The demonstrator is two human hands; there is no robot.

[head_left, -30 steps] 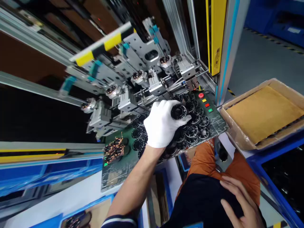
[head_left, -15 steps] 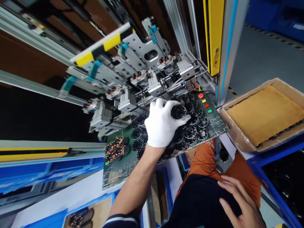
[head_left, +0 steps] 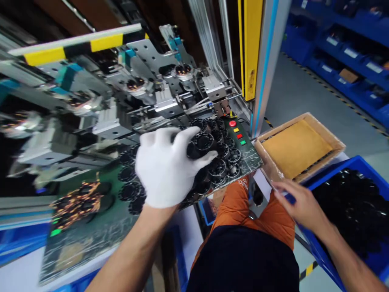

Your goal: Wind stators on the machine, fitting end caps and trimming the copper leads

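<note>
My left hand [head_left: 166,167], in a white glove, is wrapped around a black round stator core [head_left: 203,142] at the middle of the view. It hovers over several more black cores [head_left: 225,160] laid out on the green work mat [head_left: 100,219]. My bare right hand [head_left: 299,202] reaches out at the lower right, fingers spread, near the rim of a blue bin [head_left: 361,164] and the front edge of a cardboard box [head_left: 299,148]. It holds nothing that I can see.
A winding machine [head_left: 158,77] with silver fixtures and copper-wound cores stands behind the mat. Wound copper cores [head_left: 75,200] lie at the mat's left. Coloured push buttons [head_left: 237,129] sit by a yellow-striped post [head_left: 252,44]. The blue bin holds dark parts. Blue shelving lines the far right.
The view has swung right and blurred. My right hand has lifted off my lap and reached toward the blue bin. My left hand still grips the black core.
</note>
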